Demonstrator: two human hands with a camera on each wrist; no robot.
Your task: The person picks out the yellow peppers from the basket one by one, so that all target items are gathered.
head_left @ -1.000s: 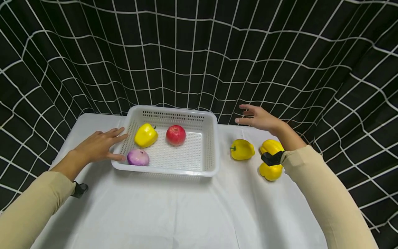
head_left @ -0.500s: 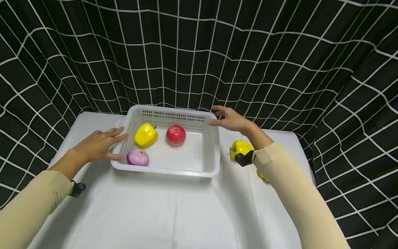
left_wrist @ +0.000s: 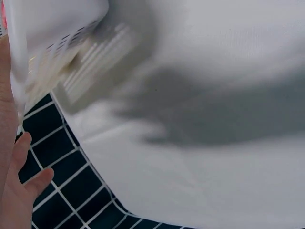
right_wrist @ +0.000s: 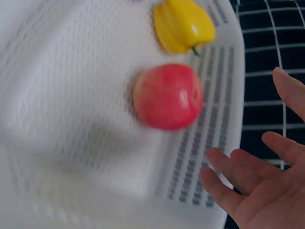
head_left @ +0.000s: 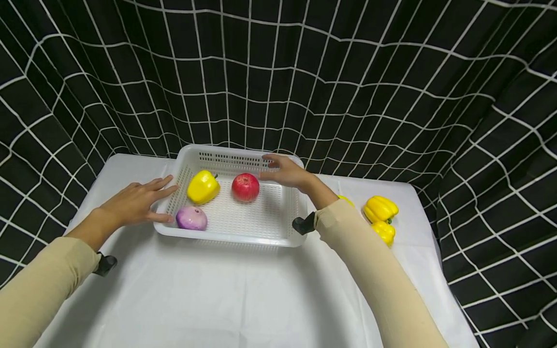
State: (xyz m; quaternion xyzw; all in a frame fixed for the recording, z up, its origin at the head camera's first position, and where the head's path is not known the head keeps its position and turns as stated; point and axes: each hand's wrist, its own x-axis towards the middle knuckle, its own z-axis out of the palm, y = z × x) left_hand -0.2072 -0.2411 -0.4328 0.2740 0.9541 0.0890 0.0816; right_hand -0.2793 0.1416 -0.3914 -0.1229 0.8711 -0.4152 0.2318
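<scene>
A white plastic basket (head_left: 243,239) holds a red apple (head_left: 245,187), a yellow bell pepper (head_left: 203,187) and a purple onion (head_left: 191,218). My right hand (head_left: 287,173) hovers over the basket's right part with fingers spread, thumb and fingertips just right of the apple. In the right wrist view a gap separates the fingers from the apple (right_wrist: 169,97), and the palm holds nothing. Against the basket's left rim, my left hand (head_left: 136,203) lies with fingers extended, touching or very near it. Only part of the left hand (left_wrist: 16,191) shows in the left wrist view.
Right of the basket, two yellow bell peppers (head_left: 380,209) lie close together on the white tablecloth (head_left: 209,295). Another yellow item (head_left: 346,199) is mostly hidden behind my right forearm. A black curtain with white grid lines (head_left: 270,72) hangs behind the table.
My right hand has moved left, from above the yellow peppers to over the basket beside the apple. The left hand has stayed at the left rim.
</scene>
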